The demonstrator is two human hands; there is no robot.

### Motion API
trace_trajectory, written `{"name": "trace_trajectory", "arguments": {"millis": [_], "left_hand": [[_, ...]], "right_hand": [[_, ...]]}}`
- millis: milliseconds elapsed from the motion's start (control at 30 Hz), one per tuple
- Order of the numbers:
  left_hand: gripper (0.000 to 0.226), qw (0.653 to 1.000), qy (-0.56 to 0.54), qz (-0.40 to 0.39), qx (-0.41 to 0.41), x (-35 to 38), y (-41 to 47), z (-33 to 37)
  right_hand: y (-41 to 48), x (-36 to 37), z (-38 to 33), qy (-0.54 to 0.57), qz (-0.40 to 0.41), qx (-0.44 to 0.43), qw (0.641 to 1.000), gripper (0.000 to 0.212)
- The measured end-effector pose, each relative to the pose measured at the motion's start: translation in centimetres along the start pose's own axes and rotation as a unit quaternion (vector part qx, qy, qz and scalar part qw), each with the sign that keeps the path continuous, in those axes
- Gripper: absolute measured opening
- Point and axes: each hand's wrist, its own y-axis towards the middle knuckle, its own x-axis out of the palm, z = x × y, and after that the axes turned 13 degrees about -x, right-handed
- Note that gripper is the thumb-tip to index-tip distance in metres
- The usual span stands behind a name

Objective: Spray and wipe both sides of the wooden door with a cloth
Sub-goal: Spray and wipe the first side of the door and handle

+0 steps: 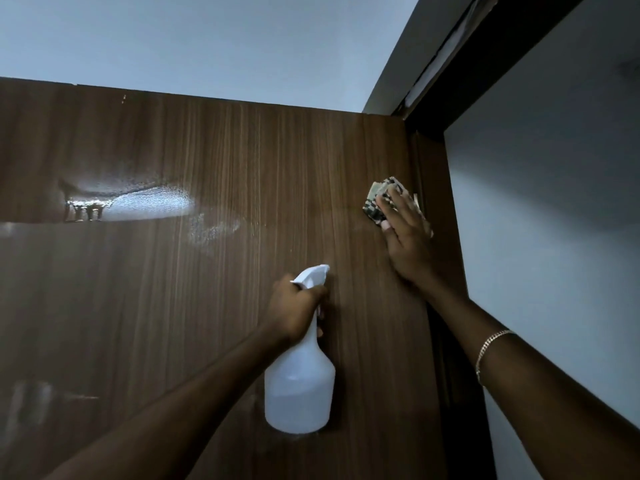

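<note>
The brown wooden door (207,289) fills most of the view, its top edge high in the frame. My left hand (294,306) grips the neck of a white spray bottle (299,393), whose nozzle points up at the door. My right hand (405,233) presses a folded patterned cloth (375,199) flat against the door near its right edge, fingers straight over it. A wet, shiny patch of spray (145,206) with drips glistens on the upper left of the door, and fine droplets lie to its right.
The dark door frame (446,109) runs along the door's right edge and up to the top right. A pale wall (554,202) lies right of the frame, and the ceiling (207,39) shows above the door. A bracelet (488,351) circles my right wrist.
</note>
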Motion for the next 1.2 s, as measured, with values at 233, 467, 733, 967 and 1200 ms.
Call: {"name": "trace_trajectory", "arguments": {"millis": [233,467,733,967,1200], "left_hand": [[0.017,0.999,0.006,0.037,-0.02,-1.7,-1.9,-1.9],[0.013,0.997,0.007,0.078,0.002,-3.9,-2.7,-0.4],[0.016,0.993,0.028,0.113,-0.005,-7.1,-4.6,-0.6],[0.013,0.985,0.021,0.168,-0.02,-11.2,-5.6,-1.7],[0.019,0.981,0.054,0.185,-0.013,-16.7,-7.4,-2.3]], "right_hand": [[-8.5,-1.1,-1.0,-0.027,-0.109,-0.162,0.98,0.057],[0.5,4.2,-8.4,-0.043,-0.063,-0.12,0.99,0.052],[-4.0,2.6,-6.3,-0.058,-0.029,-0.034,0.997,0.051],[-3.1,7.6,-16.0,-0.028,-0.122,-0.278,0.952,0.059],[0.8,7.8,-15.6,-0.06,0.011,0.013,0.998,0.051]]}}
